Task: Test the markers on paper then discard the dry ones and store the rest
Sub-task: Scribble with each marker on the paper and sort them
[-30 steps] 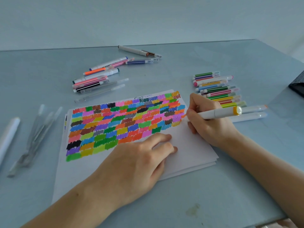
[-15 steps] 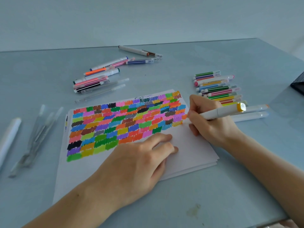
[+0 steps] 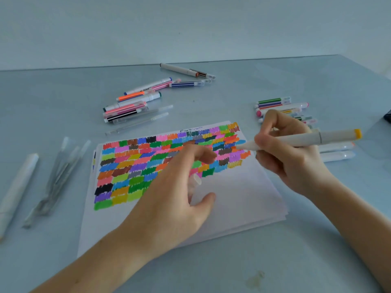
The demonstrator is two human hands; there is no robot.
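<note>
A stack of white paper (image 3: 243, 197) lies in the middle of the table, its upper half filled with colour swatches. My right hand (image 3: 285, 157) grips a white marker with a yellow end (image 3: 330, 137); its uncapped tip hovers at the right edge of the swatches. Raised just above the sheet, my left hand (image 3: 169, 199) has its fingers curled, with a translucent marker cap (image 3: 195, 181) between fingers and thumb. A row of striped markers (image 3: 275, 103) lies behind my right hand. Another loose group of markers (image 3: 135, 104) sits at the back left.
Two pale markers (image 3: 338, 155) lie to the right of my right hand. Several clear pens (image 3: 61, 174) and a white tube (image 3: 19, 187) rest at the left. A dark object (image 3: 388, 118) shows at the right edge. The table's far edge meets a plain wall.
My left hand has lifted off the paper and curled, showing the cap. My right hand has raised the marker tip from the paper and tilted the marker flatter.
</note>
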